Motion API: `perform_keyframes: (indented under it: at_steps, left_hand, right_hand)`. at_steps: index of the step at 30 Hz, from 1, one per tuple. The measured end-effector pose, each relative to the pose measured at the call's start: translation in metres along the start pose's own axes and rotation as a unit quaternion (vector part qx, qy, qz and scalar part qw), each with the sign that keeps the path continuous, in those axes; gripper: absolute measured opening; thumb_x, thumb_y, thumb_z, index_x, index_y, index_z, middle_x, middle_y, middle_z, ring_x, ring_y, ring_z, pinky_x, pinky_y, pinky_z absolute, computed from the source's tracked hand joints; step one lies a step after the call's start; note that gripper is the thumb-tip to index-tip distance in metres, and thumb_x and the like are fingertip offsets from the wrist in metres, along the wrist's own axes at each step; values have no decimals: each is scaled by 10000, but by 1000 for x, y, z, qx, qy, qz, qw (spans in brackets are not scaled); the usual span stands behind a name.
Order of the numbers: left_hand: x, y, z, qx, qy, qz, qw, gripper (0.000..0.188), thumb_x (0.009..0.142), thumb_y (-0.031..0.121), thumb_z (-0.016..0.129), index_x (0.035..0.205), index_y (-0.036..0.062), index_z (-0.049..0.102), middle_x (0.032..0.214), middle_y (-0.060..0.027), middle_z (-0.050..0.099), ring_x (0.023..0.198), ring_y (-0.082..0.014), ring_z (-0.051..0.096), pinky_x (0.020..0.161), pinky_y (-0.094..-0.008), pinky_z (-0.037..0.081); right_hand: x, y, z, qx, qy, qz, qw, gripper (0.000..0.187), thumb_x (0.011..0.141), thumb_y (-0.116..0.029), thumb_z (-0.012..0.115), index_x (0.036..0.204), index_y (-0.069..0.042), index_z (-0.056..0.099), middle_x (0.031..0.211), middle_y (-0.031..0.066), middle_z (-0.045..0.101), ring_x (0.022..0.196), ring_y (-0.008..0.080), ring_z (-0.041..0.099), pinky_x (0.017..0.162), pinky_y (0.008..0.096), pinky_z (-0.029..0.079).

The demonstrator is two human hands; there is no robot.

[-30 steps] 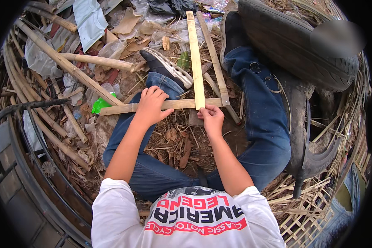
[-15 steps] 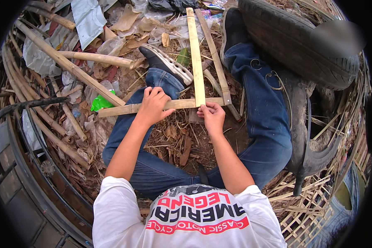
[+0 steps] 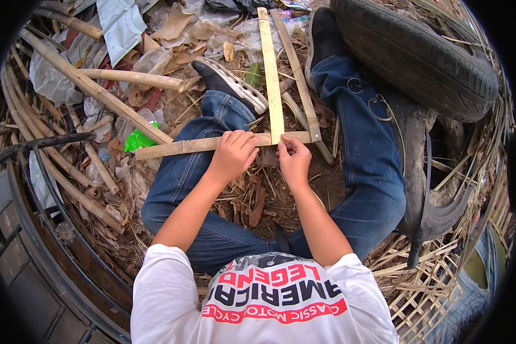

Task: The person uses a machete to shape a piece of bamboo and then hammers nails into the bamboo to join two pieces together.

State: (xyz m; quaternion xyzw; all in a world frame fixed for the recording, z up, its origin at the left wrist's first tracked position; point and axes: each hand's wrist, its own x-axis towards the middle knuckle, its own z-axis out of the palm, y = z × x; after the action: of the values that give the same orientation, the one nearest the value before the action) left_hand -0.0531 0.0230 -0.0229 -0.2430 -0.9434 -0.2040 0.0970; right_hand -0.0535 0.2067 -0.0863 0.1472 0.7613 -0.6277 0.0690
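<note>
Across my legs lies a flat bamboo strip point(image 3: 178, 148). Near its middle, my left hand point(image 3: 232, 156) is closed over it, with the fingers wrapped round the far edge. A paler bamboo slat point(image 3: 271, 74) runs away from me, its near end overlapping the crosswise strip. That near end is pinched between the thumb and fingers of my right hand point(image 3: 294, 163). To the right, a second long bamboo strip point(image 3: 299, 80) meets the crosswise strip at a corner, where a small shiny spot shows. My fingers hide part of the overlap.
A black tire point(image 3: 418, 57) stands at the upper right beside my leg. Bamboo poles point(image 3: 94, 86) and plastic litter cover the ground at left, with a green wrapper point(image 3: 137, 139) near the strip's end. A black metal frame point(image 3: 40, 143) curves along the left; woven bamboo lattice point(image 3: 430, 298) lies lower right.
My left hand has slid right along the crosswise strip, closer to the pale slat, and its fingers have drawn together. My right hand stays at the slat's near end, having shifted slightly.
</note>
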Motion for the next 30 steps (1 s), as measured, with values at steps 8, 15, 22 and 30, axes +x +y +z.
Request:
perform_keyframes:
  at_steps: [8, 15, 22, 30]
  left_hand:
    - [2, 24, 38, 39, 0, -23, 999, 368, 794, 123, 701, 1159, 96, 657, 1225, -63, 626, 1152, -223, 553, 940, -416, 375]
    - [2, 28, 40, 50, -6, -33, 998, 376, 796, 150, 718, 1165, 111, 661, 1225, -42, 625, 1152, -218, 542, 951, -430, 359]
    - [-7, 36, 38, 50, -2, -52, 997, 503, 786, 211, 749, 1266, 154, 611, 1305, -46, 564, 1217, -221, 490, 973, -441, 323]
    - [-12, 76, 35, -33, 20, -68, 997, 514, 763, 186, 760, 1256, 147, 619, 1286, -65, 552, 1217, -259, 465, 993, -422, 257]
  right_hand:
    - [0, -8, -3, -34, 3, -28, 999, 209, 839, -72, 685, 1027, 17, 707, 755, 153, 710, 665, 195, 694, 652, 314, 533]
    - [-8, -51, -36, -11, -35, 22, 999, 348, 819, -75, 696, 1143, 33, 631, 865, 120, 702, 775, 169, 676, 703, 301, 539]
    - [-43, -125, -131, 10, -103, 1, 995, 280, 852, -35, 687, 1120, 26, 629, 1007, 108, 671, 966, 169, 641, 903, 303, 499]
    - [-151, -132, -242, -73, 97, -118, 985, 184, 842, 49, 653, 1026, 35, 649, 943, 114, 673, 841, 159, 653, 797, 270, 495]
